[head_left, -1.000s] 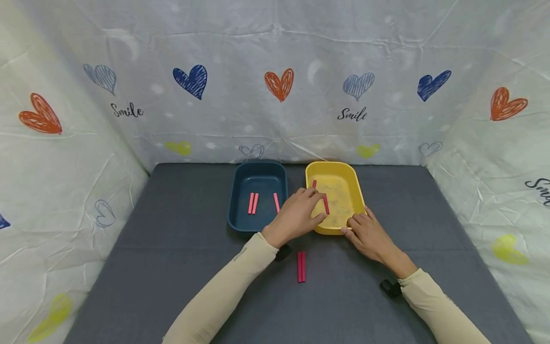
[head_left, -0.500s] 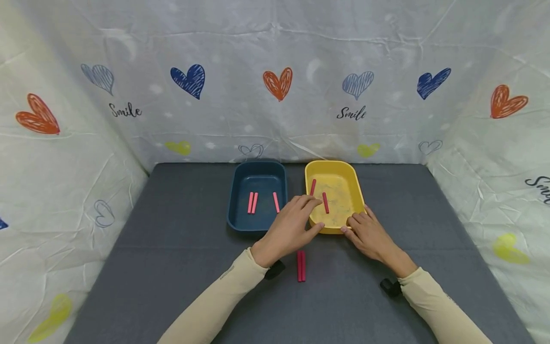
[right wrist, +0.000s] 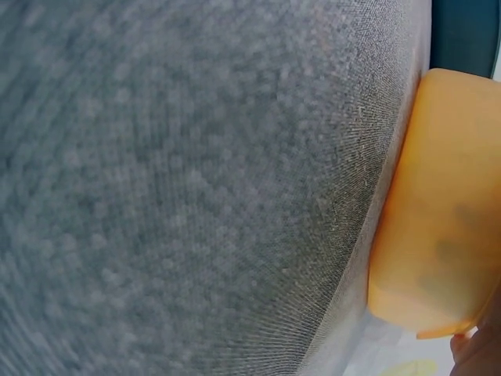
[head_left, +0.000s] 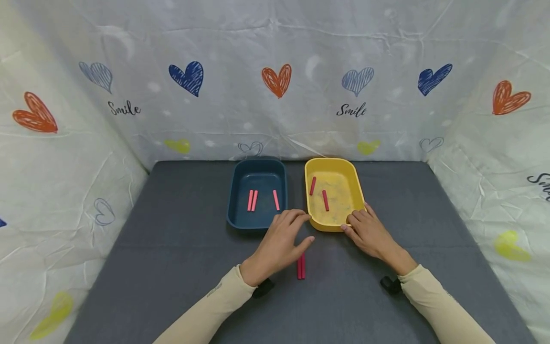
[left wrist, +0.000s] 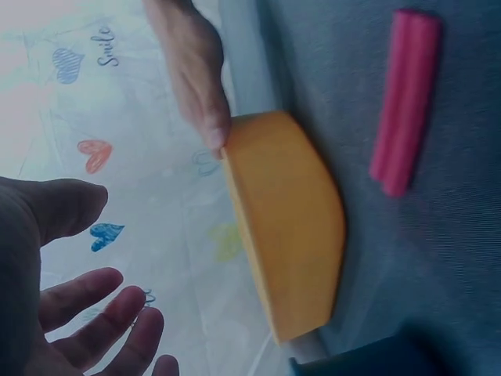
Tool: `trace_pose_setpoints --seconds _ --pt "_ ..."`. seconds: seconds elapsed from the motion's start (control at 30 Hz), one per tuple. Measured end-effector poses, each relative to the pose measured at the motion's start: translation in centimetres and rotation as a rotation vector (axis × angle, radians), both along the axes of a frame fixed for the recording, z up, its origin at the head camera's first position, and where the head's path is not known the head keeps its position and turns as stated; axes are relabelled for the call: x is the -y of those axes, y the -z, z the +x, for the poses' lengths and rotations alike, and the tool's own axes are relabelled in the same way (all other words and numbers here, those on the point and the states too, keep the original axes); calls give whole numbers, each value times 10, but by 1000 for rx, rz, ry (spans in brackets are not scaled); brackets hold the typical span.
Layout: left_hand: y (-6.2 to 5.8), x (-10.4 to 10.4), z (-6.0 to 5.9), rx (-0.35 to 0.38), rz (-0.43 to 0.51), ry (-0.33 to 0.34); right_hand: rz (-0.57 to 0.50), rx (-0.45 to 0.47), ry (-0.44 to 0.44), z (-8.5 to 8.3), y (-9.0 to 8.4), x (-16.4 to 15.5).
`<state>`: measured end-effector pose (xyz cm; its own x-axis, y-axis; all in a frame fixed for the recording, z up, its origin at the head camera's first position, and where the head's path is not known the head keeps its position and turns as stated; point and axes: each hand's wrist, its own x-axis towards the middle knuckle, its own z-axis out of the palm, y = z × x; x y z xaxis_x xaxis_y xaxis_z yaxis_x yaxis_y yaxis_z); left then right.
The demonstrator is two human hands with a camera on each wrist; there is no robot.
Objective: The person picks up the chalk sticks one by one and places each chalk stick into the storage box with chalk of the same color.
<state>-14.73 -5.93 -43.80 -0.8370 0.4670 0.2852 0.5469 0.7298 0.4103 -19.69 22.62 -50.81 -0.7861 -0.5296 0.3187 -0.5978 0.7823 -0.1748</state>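
My left hand [head_left: 275, 243] is in the air between the two trays and two dark pink sticks [head_left: 301, 268] lying side by side on the table. Nothing is between its spread thumb and fingers, as the left wrist view also shows. With my right hand [head_left: 373, 238] I grip the near right corner of the yellow tray [head_left: 357, 184], thumb at the front and fingers over the rim. Inside that tray lie two separate red sticks, one [head_left: 312, 186] by the left wall and another [head_left: 325, 200] nearer the middle. The left hand partly covers the upper ends of the table sticks.
A dark blue tray [head_left: 232, 200] stands left of the yellow one, with a gap between them. It contains a pair of light pink sticks [head_left: 252, 200] and a single pink stick [head_left: 276, 199]. Behind the grey table [head_left: 180, 267] hangs a white cloth [head_left: 232, 119] printed with hearts.
My left hand has drawn back from over the yellow tray, moving left and toward me, and its thumb and fingers have spread. The right hand stays on the tray's corner.
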Motion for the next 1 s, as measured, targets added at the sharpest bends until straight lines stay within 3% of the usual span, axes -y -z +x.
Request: trace_pose_setpoints --seconds 0.33,0.67,1.0 --pt "8 8 15 5 6 -6 2 7 -7 -1 -3 0" --pt "21 9 27 71 14 13 -4 12 -6 1 -1 0" --pt "34 17 29 166 62 5 10 36 -2 2 -4 1"
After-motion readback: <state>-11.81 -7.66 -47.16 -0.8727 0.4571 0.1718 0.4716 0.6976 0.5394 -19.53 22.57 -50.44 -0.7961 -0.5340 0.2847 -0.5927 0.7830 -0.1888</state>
